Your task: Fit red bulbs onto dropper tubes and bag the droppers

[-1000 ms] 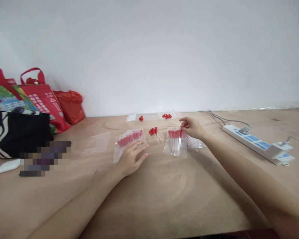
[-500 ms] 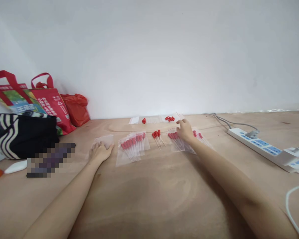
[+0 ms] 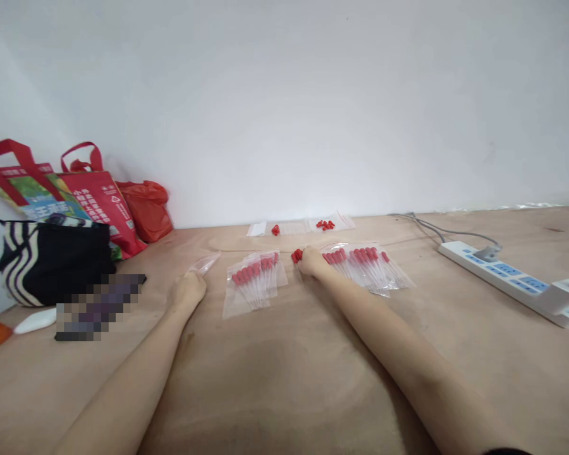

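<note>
My left hand point(image 3: 189, 292) is curled at the left on a clear plastic bag point(image 3: 207, 263), whose far end sticks up past the fingers. My right hand point(image 3: 312, 261) is closed at a small bunch of loose red-bulbed droppers point(image 3: 296, 256). Their bulbs show beyond my fingers; their stems are hidden behind the hand. Between my hands lie clear bags of red-bulbed droppers point(image 3: 251, 278), fanned with bulbs away from me. More bagged droppers point(image 3: 366, 260) are spread just right of my right hand, partly behind the wrist.
Small red bulbs point(image 3: 325, 225) and flat clear bags point(image 3: 294, 227) lie along the wall. A white power strip point(image 3: 497, 278) with cords is at the right. Shopping bags point(image 3: 104, 202), a black bag point(image 3: 66, 259) and a blurred-out dark object point(image 3: 102, 308) occupy the left of the wooden surface point(image 3: 265, 379).
My right hand has moved left from the bagged droppers to the loose ones. The left hand has gone from lying flat on the clear bag to gripping it, and the bag's end has lifted.
</note>
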Action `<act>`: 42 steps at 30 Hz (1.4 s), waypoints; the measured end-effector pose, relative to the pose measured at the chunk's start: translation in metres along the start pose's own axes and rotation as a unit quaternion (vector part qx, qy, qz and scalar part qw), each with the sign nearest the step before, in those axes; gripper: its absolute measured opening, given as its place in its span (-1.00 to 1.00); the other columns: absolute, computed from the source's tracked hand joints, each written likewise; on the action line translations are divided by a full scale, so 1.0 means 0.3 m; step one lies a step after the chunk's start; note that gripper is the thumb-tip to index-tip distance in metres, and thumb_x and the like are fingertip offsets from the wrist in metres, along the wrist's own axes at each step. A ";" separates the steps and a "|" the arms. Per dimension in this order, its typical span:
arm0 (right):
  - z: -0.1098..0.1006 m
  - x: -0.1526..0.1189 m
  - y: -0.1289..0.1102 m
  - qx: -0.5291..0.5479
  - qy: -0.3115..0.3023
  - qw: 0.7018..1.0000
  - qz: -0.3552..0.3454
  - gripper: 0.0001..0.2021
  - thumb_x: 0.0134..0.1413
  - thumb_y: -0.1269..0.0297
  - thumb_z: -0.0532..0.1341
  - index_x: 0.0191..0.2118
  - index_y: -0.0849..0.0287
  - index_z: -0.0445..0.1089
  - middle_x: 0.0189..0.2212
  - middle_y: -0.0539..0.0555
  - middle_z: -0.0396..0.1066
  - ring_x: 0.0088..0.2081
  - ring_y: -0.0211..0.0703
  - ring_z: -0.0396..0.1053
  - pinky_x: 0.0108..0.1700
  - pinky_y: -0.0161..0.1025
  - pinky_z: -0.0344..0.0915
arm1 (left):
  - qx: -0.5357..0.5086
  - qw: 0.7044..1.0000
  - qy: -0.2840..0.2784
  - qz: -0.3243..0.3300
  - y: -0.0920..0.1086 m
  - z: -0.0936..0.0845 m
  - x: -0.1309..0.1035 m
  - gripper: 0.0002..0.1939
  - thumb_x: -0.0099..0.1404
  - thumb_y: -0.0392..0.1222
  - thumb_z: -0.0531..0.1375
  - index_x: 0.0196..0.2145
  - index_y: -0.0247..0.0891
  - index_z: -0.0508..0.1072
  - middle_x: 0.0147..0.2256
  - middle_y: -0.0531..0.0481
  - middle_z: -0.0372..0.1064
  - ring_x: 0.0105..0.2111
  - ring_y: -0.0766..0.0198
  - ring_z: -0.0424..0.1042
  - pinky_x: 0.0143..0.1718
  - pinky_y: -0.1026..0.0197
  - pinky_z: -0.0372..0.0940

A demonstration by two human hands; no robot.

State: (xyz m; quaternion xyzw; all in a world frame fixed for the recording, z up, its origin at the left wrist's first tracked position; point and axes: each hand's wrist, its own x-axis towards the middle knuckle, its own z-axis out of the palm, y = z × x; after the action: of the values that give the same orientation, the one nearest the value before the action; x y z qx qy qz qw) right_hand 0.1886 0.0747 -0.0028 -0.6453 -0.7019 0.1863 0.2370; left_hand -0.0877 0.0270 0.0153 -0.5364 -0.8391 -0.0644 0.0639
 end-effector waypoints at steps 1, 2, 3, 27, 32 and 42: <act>-0.001 0.001 -0.003 0.001 -0.007 1.000 0.001 -0.94 -0.20 0.48 0.17 -0.50 0.22 0.36 -0.42 0.17 0.41 -0.32 -0.12 0.37 -0.36 -0.33 0.19 | -0.008 1.000 0.018 -0.010 0.005 -0.011 -0.006 -0.55 0.26 -0.22 -0.18 -0.18 -0.50 0.41 -0.23 -0.37 0.39 -0.21 -0.09 0.37 -0.26 0.02 0.25; -0.002 0.000 -0.004 0.003 -0.012 1.000 0.004 -0.93 -0.21 0.50 0.18 -0.52 0.22 0.36 -0.43 0.16 0.41 -0.32 -0.12 0.37 -0.36 -0.33 0.19 | -0.022 0.999 0.048 -0.009 0.011 -0.022 -0.014 -0.55 0.27 -0.22 -0.19 -0.13 -0.46 0.38 -0.21 -0.33 0.39 -0.20 -0.07 0.37 -0.24 0.00 0.24; -0.004 -0.002 -0.003 0.007 -0.016 1.000 0.006 -0.93 -0.22 0.51 0.18 -0.53 0.22 0.36 -0.44 0.15 0.41 -0.33 -0.13 0.37 -0.36 -0.33 0.19 | -0.049 0.995 0.090 0.008 0.021 -0.032 -0.025 -0.56 0.27 -0.21 -0.20 -0.09 -0.41 0.36 -0.19 -0.28 0.38 -0.17 -0.05 0.36 -0.20 0.00 0.23; -0.174 -0.365 0.289 0.449 0.103 0.885 0.064 -0.26 -0.26 0.30 0.17 0.10 0.16 -0.19 -0.67 -0.17 0.19 -0.65 -0.28 0.24 -0.59 -0.33 0.23 | -0.149 0.742 -0.212 0.618 0.249 -0.060 -0.417 -0.52 0.24 0.04 0.00 0.11 0.04 0.06 0.19 0.03 -0.21 0.18 0.05 -0.21 0.11 -0.12 -0.15; -0.135 -0.351 0.272 0.470 0.140 0.870 0.054 -0.34 -0.23 0.24 0.18 0.01 0.14 -0.17 -0.63 -0.18 0.19 -0.63 -0.28 0.28 -0.54 -0.29 0.30 | -0.119 0.748 -0.207 0.619 0.248 -0.052 -0.415 -0.51 0.26 0.08 -0.05 0.12 0.05 0.02 0.20 0.02 -0.25 0.19 0.07 -0.26 0.12 -0.11 -0.18; -0.105 -0.394 0.219 0.541 0.087 0.835 0.054 -0.58 -0.11 0.05 0.11 -0.21 0.07 -0.11 -0.58 -0.16 0.23 -0.57 -0.30 0.32 -0.43 -0.25 0.31 | -0.122 0.748 -0.198 0.621 0.246 -0.052 -0.417 -0.52 0.25 0.09 -0.05 0.12 0.07 0.02 0.20 0.02 -0.26 0.18 0.05 -0.21 0.11 -0.11 -0.14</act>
State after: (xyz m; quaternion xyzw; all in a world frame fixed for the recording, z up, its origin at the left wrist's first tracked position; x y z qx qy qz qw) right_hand 0.2669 -0.0378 -0.0252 -0.4645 -0.4293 0.4920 0.5982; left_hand 0.0320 -0.0567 0.0116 -0.9433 -0.2993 -0.0049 -0.1436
